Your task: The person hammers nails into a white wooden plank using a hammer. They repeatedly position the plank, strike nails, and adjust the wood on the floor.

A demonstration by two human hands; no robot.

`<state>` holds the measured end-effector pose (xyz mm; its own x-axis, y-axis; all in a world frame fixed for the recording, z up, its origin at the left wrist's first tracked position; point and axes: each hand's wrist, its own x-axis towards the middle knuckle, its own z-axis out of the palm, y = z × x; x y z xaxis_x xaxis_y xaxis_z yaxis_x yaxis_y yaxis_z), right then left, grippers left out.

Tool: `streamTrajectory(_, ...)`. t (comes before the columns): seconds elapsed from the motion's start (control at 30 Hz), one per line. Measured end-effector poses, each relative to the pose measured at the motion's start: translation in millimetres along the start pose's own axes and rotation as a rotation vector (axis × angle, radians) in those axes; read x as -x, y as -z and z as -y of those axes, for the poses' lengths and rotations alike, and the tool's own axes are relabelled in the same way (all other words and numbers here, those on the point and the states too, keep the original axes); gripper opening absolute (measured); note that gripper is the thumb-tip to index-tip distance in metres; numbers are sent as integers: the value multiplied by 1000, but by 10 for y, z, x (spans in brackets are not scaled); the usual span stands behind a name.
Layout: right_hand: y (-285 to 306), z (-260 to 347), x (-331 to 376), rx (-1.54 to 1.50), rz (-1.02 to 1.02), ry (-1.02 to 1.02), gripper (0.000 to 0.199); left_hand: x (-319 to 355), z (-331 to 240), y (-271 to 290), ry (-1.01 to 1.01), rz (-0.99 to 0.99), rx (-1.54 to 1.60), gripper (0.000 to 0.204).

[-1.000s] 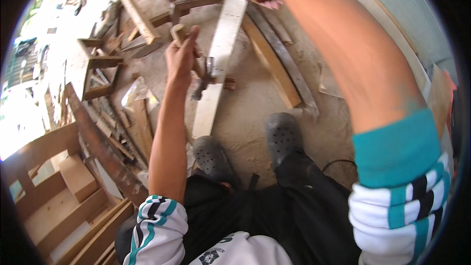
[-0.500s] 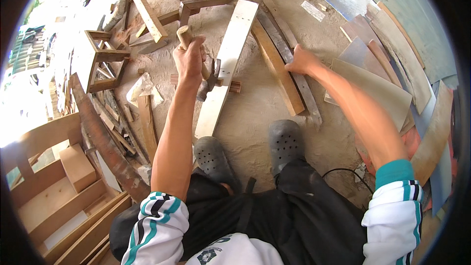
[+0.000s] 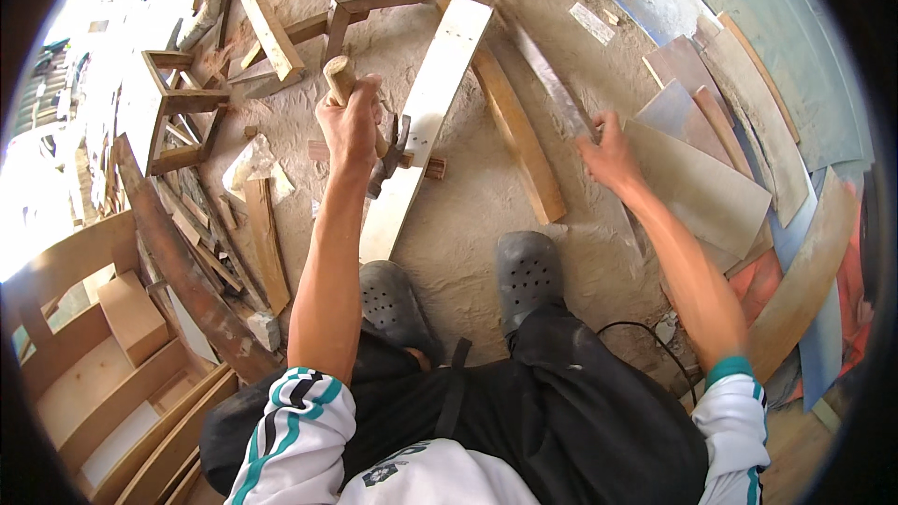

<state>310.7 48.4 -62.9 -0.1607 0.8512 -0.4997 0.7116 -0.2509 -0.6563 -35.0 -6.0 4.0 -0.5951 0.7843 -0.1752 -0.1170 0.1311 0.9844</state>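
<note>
The left grip [image 3: 350,126] clenches a hammer [image 3: 389,157]; the right grip [image 3: 613,155] grasps a narrow board [image 3: 546,73]. A slatted wooden frame [image 3: 89,241] contains a block [image 3: 133,316].

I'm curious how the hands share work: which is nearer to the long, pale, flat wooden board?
Left. The left hand, gripping a wooden-handled metal hammer, is just left of the board. The right hand is farther off to its right, holding a long grey strip.

On my feed I count two hands [image 3: 350,131], one hammer [image 3: 388,166] at left, two near shoes [image 3: 529,271], one cable [image 3: 640,323] at right.
</note>
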Motion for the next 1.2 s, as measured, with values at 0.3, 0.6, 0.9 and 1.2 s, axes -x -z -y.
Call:
streamTrajectory(0.3, 185, 590, 430, -740, 366, 200, 56, 58, 57, 150, 148, 114, -222, 25)
streamTrajectory(0.6, -79, 1294, 239, -464, 416, 96, 45, 50, 209, 154, 68, 69, -130, 27)
streamTrajectory(0.9, 436, 2418, -101, 130, 341, 211, 38, 34, 165, 164, 88, 159, -121, 30)
streamTrajectory(1.2, 1147, 3647, -344, 882, 293, 110, 34, -10, -19, 178, 208, 358, -167, 26)
